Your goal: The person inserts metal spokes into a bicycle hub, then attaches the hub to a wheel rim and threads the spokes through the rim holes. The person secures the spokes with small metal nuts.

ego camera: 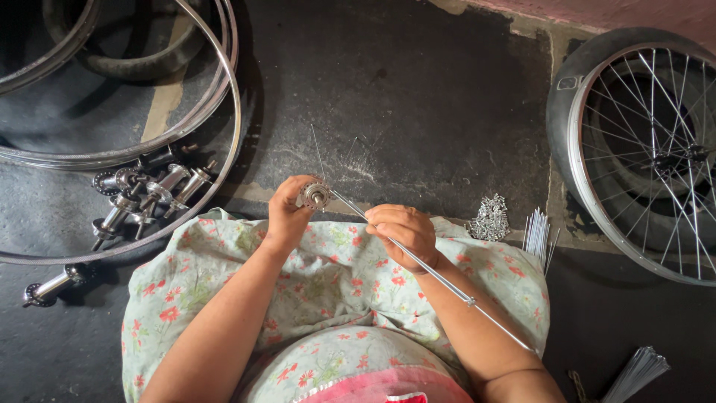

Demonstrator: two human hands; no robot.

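While the left hand [287, 213] is gripping a small metal wheel hub [315, 195] by its flange, fingers wrapped behind it, the right hand [403, 233] is closing around a bundle of thin steel spokes [447, 280] that is running from the hub back along the right forearm. Hub is sitting just above the lap, between the two hands — likely compact, hard, fairly heavy for its size, so a grip round the barrel or flange suits. Spokes look light, stiff but springy and slick; pinching near the hub end gives control. Both wrists are bending inward over the floral cloth [328, 276]. Left of the left hand, spare hubs [145, 195] are lying inside bare rims [224, 97]; right of the right hand — a nipple pile [490, 219], loose spokes [535, 235], a built wheel [649, 149].
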